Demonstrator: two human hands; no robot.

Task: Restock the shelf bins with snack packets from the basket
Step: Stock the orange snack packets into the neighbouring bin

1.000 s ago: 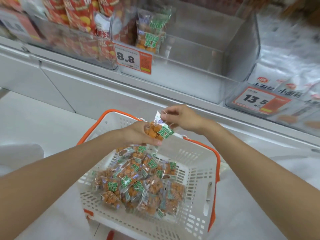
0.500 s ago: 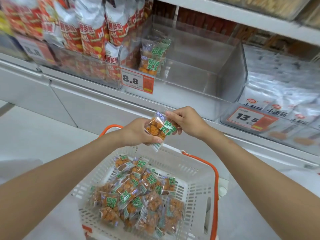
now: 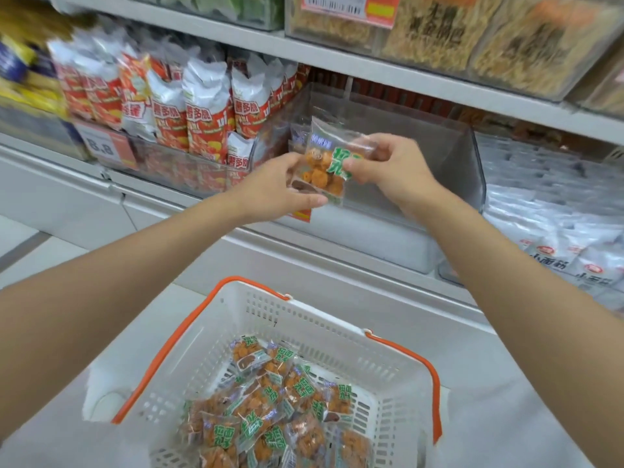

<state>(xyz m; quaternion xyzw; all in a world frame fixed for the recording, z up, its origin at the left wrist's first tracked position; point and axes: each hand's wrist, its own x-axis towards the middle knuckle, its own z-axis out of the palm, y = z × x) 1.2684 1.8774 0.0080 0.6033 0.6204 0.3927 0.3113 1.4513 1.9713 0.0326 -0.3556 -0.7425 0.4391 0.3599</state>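
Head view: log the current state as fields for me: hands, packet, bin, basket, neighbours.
left hand: grips the packet's lower left
right hand: pinches the packet's right edge
packet: upright, held in front of the bin's left end, not yet released
bin: clear walls, a few shelved packets at its left end
basket: white with orange handles, below the hands, holds many loose packets
neighbours: red bags left of the bin, white bags right
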